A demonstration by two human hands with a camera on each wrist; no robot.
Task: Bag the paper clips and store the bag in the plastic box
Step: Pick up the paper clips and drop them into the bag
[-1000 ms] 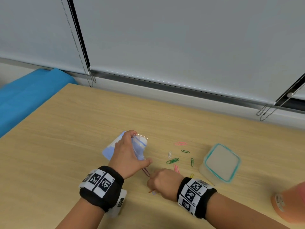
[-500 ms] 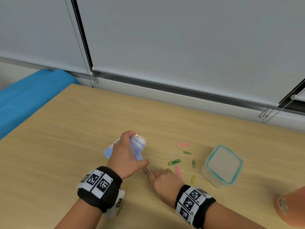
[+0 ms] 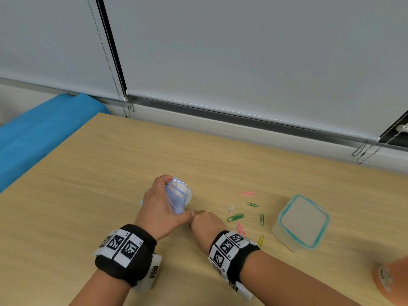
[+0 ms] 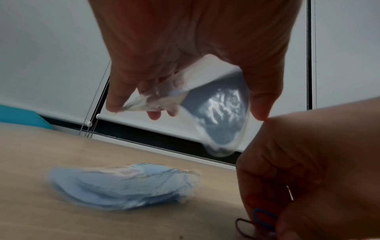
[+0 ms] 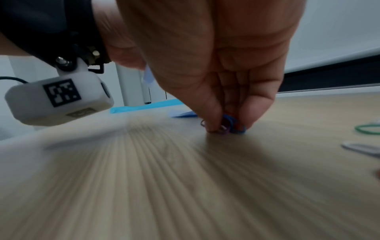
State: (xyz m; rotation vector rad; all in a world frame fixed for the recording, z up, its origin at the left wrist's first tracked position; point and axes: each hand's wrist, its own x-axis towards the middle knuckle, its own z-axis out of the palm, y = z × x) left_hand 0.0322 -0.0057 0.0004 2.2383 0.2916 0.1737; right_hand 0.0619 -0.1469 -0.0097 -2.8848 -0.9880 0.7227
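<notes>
My left hand (image 3: 164, 204) grips a small clear zip bag (image 3: 178, 195) with blue stripes and holds its mouth (image 4: 222, 116) open just above the table. Right beside it, my right hand (image 3: 204, 224) has its fingertips (image 5: 213, 126) down on the wood, pinching a blue and a purple paper clip (image 5: 230, 125). Several more clips lie to the right: pink (image 3: 246, 193), white (image 3: 231, 208), green (image 3: 235, 217) and yellow (image 3: 261, 240). The plastic box (image 3: 302, 221), lid on with a teal rim, sits further right.
A pale blue bag-like sheet (image 4: 123, 183) lies on the table under my left hand. An orange-brown round object (image 3: 390, 281) shows at the right bottom corner. A blue surface (image 3: 39, 133) borders the table at the left. Blinds with bead chains (image 3: 366, 149) hang behind.
My right hand slid left from the clips toward the left thumb and now pinches clips right by the bag. The left hand kept holding the bag open, almost in place.
</notes>
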